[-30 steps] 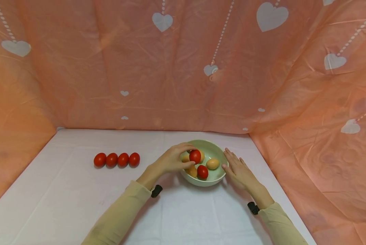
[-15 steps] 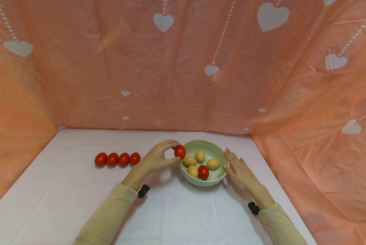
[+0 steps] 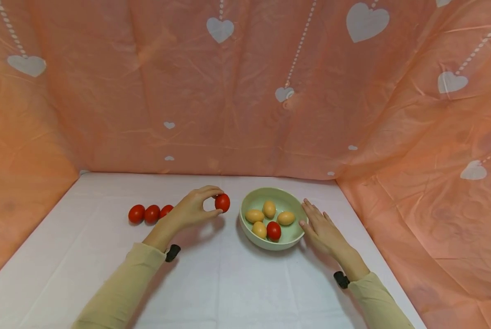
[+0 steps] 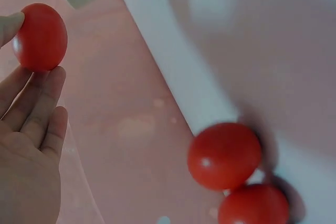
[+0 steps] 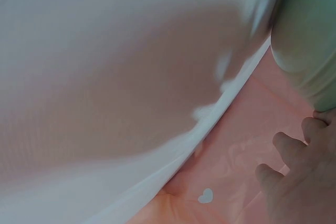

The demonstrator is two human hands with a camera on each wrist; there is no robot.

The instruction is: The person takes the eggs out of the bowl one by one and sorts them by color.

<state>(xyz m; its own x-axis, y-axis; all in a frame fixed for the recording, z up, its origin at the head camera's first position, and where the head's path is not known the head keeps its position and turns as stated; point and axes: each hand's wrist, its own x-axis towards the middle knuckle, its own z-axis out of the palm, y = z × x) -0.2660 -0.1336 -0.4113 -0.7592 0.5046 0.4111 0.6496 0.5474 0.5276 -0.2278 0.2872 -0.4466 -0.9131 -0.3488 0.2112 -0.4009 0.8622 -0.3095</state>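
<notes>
Ovoid in bright red (image 3: 222, 203) hangs pinched in left hand (image 3: 192, 208) above white desk (image 3: 245, 288), left of pale-green bowl (image 3: 270, 246). Right hand (image 3: 325, 233) lies outstretched against bowl's side. Bowl holds four yellow ovoids (image 3: 286, 218), one red ovoid (image 3: 274, 231); more red ovoids (image 3: 152, 214) line desk at left.

Lettering, brands and numbers: we can read none in any of the three views.
Orange-pink backdrop (image 3: 245, 137): we see white hearts (image 3: 367, 22) printed on it, several at the ends of dotted lines (image 3: 298, 50).
Mid-backdrop heart (image 3: 282, 94): we notice a ring-like mark there, too faint to read.
</notes>
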